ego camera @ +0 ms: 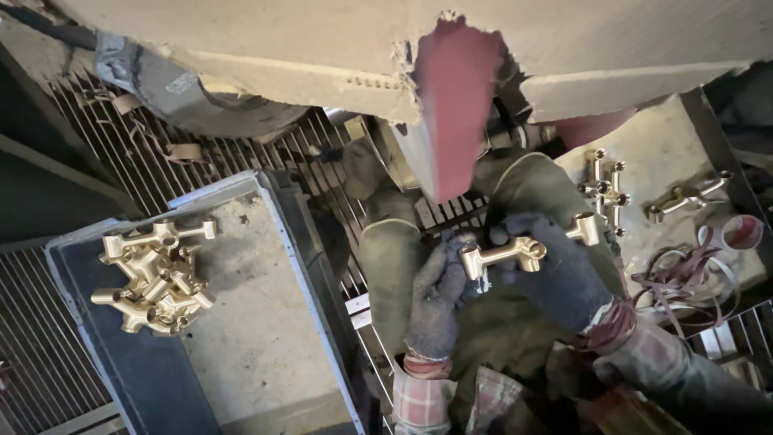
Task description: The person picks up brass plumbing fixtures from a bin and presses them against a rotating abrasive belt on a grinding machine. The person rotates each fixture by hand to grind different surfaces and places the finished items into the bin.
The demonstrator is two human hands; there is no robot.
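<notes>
Both my hands wear dark knit gloves and hold one brass faucet body [523,248] just below a reddish sanding belt [455,105]. My left hand [437,300] grips its left end. My right hand [557,270] wraps its middle and right arm. The brass piece lies roughly level, a short way under the belt's lower tip and apart from it.
A grey tray [266,338] at the left holds a pile of several brass faucet bodies [155,275]. More brass pieces [605,192] [688,195] lie on a dusty shelf at the right, beside loose worn belts [692,270]. Cardboard guards [306,48] hang overhead; metal grating lies beneath.
</notes>
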